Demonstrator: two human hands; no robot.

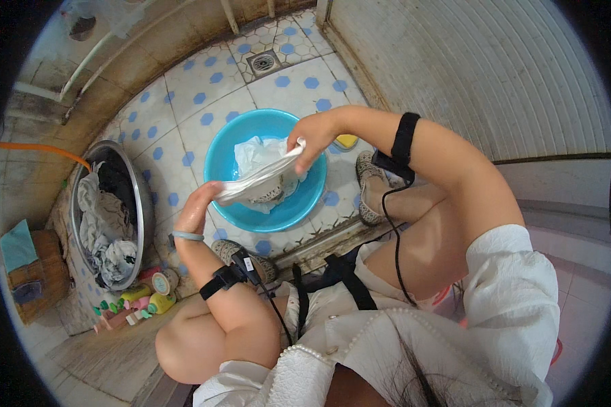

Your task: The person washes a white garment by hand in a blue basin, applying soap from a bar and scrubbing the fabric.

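Note:
A white cloth garment (pixel 265 178) with dark lettering is stretched between both hands above a round blue plastic basin (pixel 313 206). My left hand (pixel 196 206) grips one end of it at the basin's left rim. The other end is pinched in my right hand (pixel 310 137), over the basin's upper right side. Below the stretched edge, part of the white fabric hangs or lies in the basin; where the held piece ends and the rest begins cannot be told. Some water shows at the basin's bottom.
A metal tub (pixel 145 224) of wet clothes stands at the left, with an orange hose (pixel 46 149) running into it. Several bottles (pixel 135 292) stand below it. A floor drain (pixel 264 62) lies beyond the basin, a yellow bar (pixel 346 141) to its right. A raised sill (pixel 326 244) crosses before my feet.

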